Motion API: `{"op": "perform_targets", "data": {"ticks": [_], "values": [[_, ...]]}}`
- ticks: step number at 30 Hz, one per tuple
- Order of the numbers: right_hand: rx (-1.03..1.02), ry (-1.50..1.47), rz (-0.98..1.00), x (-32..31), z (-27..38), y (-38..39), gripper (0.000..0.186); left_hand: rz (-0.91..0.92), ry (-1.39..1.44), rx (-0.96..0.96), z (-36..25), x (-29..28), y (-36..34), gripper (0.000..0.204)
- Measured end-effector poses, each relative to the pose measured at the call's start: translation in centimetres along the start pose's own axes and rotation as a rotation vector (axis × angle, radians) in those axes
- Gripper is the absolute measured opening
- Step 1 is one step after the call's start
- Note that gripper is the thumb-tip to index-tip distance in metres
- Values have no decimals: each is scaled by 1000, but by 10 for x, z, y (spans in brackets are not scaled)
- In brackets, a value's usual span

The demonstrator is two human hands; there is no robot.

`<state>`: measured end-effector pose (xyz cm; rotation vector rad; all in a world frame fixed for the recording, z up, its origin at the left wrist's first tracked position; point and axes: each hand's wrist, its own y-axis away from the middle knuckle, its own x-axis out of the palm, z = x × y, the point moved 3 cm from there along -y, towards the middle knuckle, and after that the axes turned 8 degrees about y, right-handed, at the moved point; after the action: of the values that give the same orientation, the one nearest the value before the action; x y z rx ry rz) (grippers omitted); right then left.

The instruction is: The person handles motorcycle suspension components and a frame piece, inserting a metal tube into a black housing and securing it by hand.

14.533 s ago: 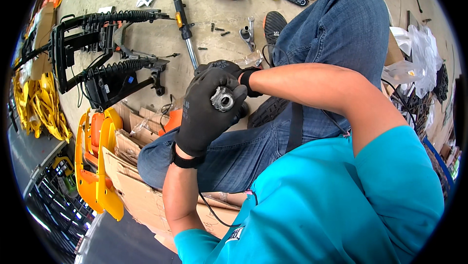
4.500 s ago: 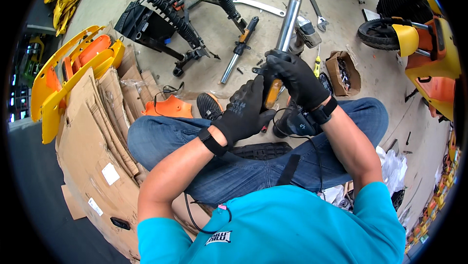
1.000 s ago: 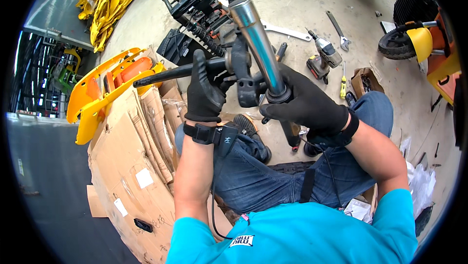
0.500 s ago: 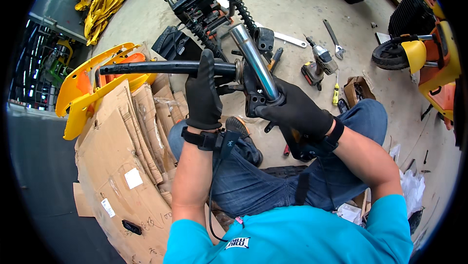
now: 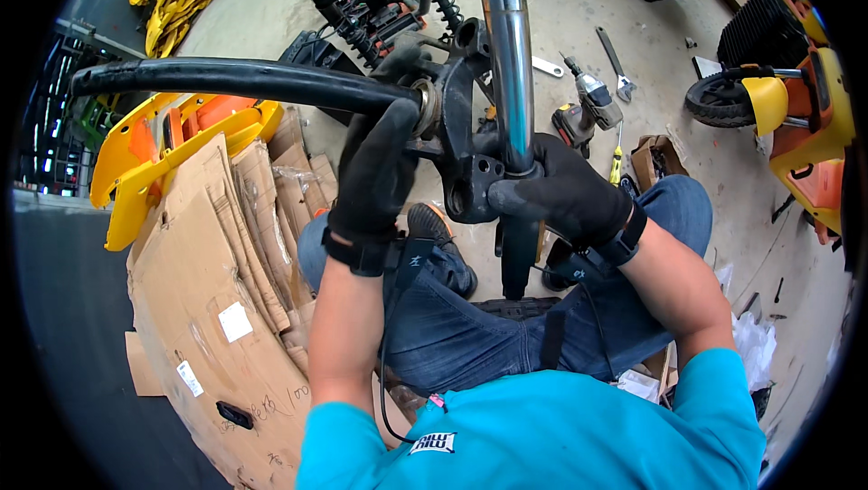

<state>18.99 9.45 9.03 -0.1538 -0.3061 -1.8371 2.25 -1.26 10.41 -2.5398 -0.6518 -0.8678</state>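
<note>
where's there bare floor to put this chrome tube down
Bare floor lies between the adjustable wrench and the black wheel, and between the right knee and the yellow-orange vehicle. It is crowded around the power drill, yellow screwdriver and open box, and between the left hand and right hand, where the black clamp sits.

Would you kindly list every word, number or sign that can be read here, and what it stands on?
Patch on the blue shirt: lettering, not copied here.
Cardboard: handwriting, not copied.
Two white labels on it: any print is too small.
Left wrist box: pale sign, not copied.
Right wrist box: pale sign, too blurred.
</note>
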Motion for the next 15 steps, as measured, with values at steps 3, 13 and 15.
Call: {"op": "perform_targets", "data": {"ticks": [3,13,15], "values": [[20,112,45,-5,-3,-6,53,58,237,-204,22,-15,6,36],[-64,214,48,2,-18,-13,51,-4,293,-239,17,-18,4,38],[-72,268,-3,-2,-21,-13,49,-154,195,-177,15,-20,6,43]]}}
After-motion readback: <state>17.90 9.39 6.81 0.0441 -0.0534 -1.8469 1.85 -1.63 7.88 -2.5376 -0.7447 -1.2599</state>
